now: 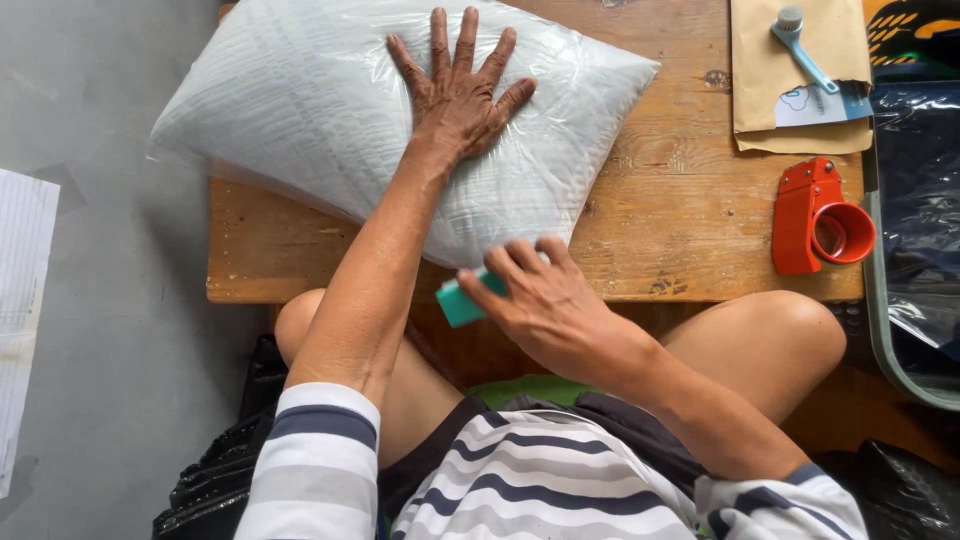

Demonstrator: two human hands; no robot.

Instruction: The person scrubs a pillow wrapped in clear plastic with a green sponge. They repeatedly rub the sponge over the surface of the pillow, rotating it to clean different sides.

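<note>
Left hand [458, 95] lies flat, palm down, fingers spread wide, pressing on the upper middle of the pillow [330, 130]. Right hand [540, 300] is curled around a small teal block [458, 302], fingers closed over its top, only the block's left end showing; the hand sits at the pillow's near edge, over the table's front edge. Pillow is pale grey-white, quilted, sealed in clear plastic wrap, lying at a slant across the left half of the wooden table [680, 200], its left corner overhanging the table's side. On the table's right side rests a red tape dispenser [815, 218], well apart from both hands. Beyond it, at the far right corner, lies a brown envelope [765, 70] with a light-blue brush [800, 40] on top and a pale card [810, 105] just below the brush. A dark plastic-lined bin [915, 260] stands to the right of the table. The person sits with bare knees [780, 330] at the table's near edge, wearing a striped shirt [540, 490]. A sheet of paper [22, 300] lies on the grey floor at far left.
</note>
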